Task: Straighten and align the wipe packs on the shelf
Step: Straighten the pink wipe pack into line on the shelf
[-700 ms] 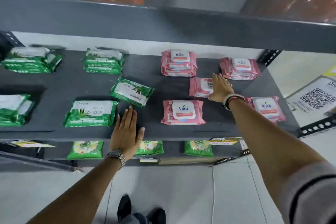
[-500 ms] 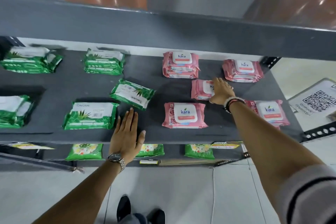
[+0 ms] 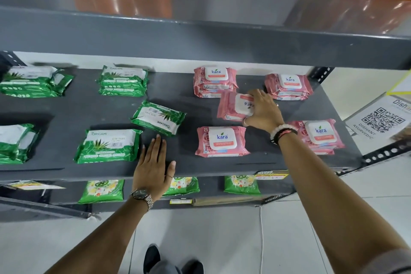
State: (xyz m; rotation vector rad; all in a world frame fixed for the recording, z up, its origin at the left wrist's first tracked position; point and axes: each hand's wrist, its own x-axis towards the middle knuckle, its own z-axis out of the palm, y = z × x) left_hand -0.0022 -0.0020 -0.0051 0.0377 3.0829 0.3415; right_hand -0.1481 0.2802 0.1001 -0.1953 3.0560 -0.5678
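Observation:
On the dark grey shelf [image 3: 189, 107], green wipe packs lie on the left and pink ones on the right. My right hand [image 3: 263, 111] grips a loose pink pack [image 3: 231, 107] that lies turned, its label sideways, between the pink stack at the back [image 3: 214, 81] and the front pink pack [image 3: 222, 141]. My left hand [image 3: 153, 167] rests flat on the shelf's front edge, fingers apart, holding nothing. A skewed green pack [image 3: 159, 118] lies just beyond it, next to a straight green pack [image 3: 109, 148].
More pink packs sit at the back right [image 3: 288, 85] and front right [image 3: 320, 134], and green packs at the far left [image 3: 33, 81]. The upper shelf's beam [image 3: 200, 42] overhangs. Green packs lie on the lower shelf [image 3: 102, 190]. A QR sign [image 3: 380, 121] stands at the right.
My right hand has closed round the loose pink pack and turned it, so its label now faces sideways. My left hand has stayed on the shelf edge.

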